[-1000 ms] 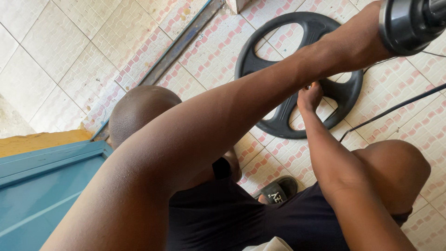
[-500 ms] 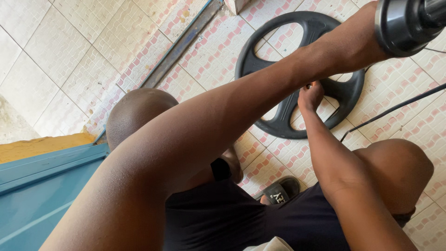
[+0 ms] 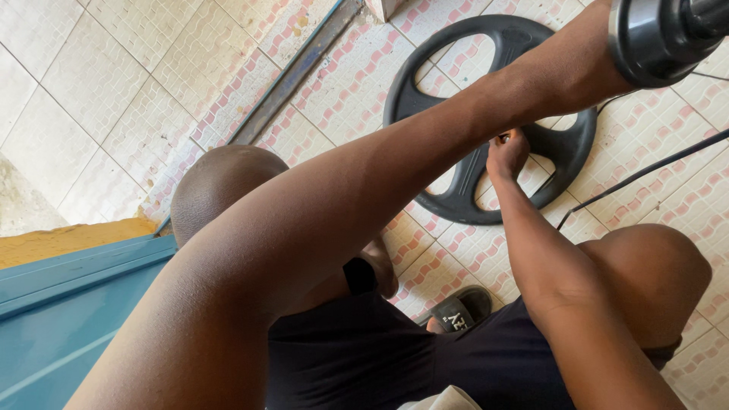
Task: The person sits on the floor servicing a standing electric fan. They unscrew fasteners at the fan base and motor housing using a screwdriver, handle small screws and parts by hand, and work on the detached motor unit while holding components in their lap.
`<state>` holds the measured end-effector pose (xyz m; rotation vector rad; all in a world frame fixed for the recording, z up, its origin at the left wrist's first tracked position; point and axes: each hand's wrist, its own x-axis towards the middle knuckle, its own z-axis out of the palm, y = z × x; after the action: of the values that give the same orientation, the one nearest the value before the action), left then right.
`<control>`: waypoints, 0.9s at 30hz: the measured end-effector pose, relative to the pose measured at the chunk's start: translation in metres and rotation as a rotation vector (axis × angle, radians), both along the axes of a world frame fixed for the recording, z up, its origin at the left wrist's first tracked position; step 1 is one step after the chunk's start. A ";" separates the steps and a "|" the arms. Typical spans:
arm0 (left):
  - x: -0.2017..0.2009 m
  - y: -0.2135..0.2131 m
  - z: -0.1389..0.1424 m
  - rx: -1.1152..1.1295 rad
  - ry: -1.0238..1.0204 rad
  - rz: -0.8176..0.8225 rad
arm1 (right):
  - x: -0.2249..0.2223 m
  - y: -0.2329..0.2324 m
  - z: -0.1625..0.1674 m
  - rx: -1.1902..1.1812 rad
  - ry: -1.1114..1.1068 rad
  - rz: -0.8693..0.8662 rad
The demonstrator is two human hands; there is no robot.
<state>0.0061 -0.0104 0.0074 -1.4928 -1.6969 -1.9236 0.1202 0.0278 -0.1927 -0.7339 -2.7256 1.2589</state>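
A black spoked weight plate point(image 3: 448, 201) lies flat on the tiled floor ahead of my knees. My right hand point(image 3: 507, 154) rests on the plate's hub with its fingers bunched downward. A small brownish bit shows at the fingertips, and I cannot make out what they grip. My left forearm point(image 3: 425, 152) stretches across the view to the upper right. Its hand is hidden behind a black metal cylinder point(image 3: 653, 38) close to the camera.
A black cable point(image 3: 645, 171) runs over the tiles to the right of the plate. A black sandal point(image 3: 459, 311) shows between my knees. A blue panel point(image 3: 68, 319) fills the lower left, and a metal floor strip point(image 3: 292, 76) runs diagonally at the top.
The black cylinder at the top right has edged slightly left in view. Both arms stay where they were.
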 end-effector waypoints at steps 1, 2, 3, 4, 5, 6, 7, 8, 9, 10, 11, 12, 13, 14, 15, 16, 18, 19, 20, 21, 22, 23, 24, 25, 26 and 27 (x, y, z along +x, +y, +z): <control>0.000 -0.001 0.001 0.002 -0.029 -0.018 | 0.000 0.000 -0.001 0.008 -0.021 0.002; 0.000 -0.001 0.001 0.006 -0.060 -0.035 | 0.001 0.001 -0.001 0.017 -0.042 0.005; 0.000 -0.002 0.001 0.010 -0.087 -0.052 | 0.002 0.001 -0.002 0.026 -0.061 0.009; -0.001 -0.001 0.000 -0.024 -0.067 -0.029 | 0.002 0.002 -0.002 -0.040 -0.041 -0.024; -0.001 -0.001 0.000 -0.058 -0.049 -0.007 | 0.004 0.003 -0.003 -0.106 -0.025 -0.055; -0.002 0.000 -0.002 -0.091 -0.032 0.015 | 0.005 0.003 -0.003 -0.172 -0.008 -0.088; -0.002 0.002 -0.003 -0.101 -0.042 0.025 | 0.006 0.003 -0.002 -0.140 0.032 -0.071; -0.002 0.003 -0.006 -0.112 -0.051 0.037 | 0.007 0.003 -0.001 -0.108 0.072 -0.052; -0.003 0.005 -0.008 -0.124 -0.061 0.049 | 0.007 0.001 0.001 -0.077 0.112 -0.032; -0.004 0.006 -0.010 -0.126 -0.065 0.054 | 0.008 0.001 0.002 -0.045 0.080 -0.012; -0.004 0.008 -0.012 -0.129 -0.069 0.058 | 0.007 0.000 0.004 -0.014 0.047 0.007; -0.005 0.009 -0.014 -0.132 -0.073 0.064 | 0.007 -0.001 0.005 0.017 0.016 0.028; -0.005 0.010 -0.016 -0.136 -0.077 0.068 | 0.006 -0.001 0.006 0.001 0.003 0.022; -0.006 0.011 -0.017 -0.136 -0.066 0.068 | 0.005 -0.001 0.006 -0.016 -0.010 0.014; -0.006 0.011 -0.018 -0.139 -0.070 0.067 | 0.004 0.000 0.006 -0.033 -0.023 0.006; -0.006 0.011 -0.019 -0.142 -0.070 0.070 | 0.004 0.000 0.005 -0.026 -0.033 0.005; -0.006 0.010 -0.020 -0.147 -0.072 0.067 | 0.004 0.002 0.000 -0.012 -0.052 0.000; -0.006 0.010 -0.020 -0.148 -0.073 0.065 | 0.004 0.003 -0.002 -0.003 -0.049 0.015; -0.006 0.010 -0.020 -0.149 -0.072 0.064 | 0.004 0.004 -0.005 0.005 -0.046 0.031; -0.006 0.010 -0.020 -0.150 -0.073 0.063 | 0.004 0.004 -0.008 0.012 -0.042 0.048; -0.006 0.010 -0.020 -0.150 -0.072 0.066 | 0.005 0.004 -0.010 -0.024 -0.001 0.040; -0.006 0.009 -0.020 -0.154 -0.074 0.063 | 0.007 0.004 -0.010 -0.059 0.040 0.032; -0.006 0.010 -0.019 -0.153 -0.075 0.066 | 0.007 0.005 -0.010 -0.094 0.081 0.024; -0.006 0.010 -0.019 -0.153 -0.077 0.065 | 0.008 0.005 -0.010 -0.148 0.086 -0.012; -0.006 0.009 -0.019 -0.153 -0.079 0.066 | 0.009 0.004 -0.009 -0.201 0.090 -0.049; -0.006 0.009 -0.018 -0.153 -0.076 0.065 | 0.009 0.004 -0.008 -0.254 0.096 -0.087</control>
<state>0.0004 -0.0010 -0.0108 -1.4112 -1.9395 -1.8781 0.1294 0.0322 -0.2003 -0.7803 -2.4578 1.5940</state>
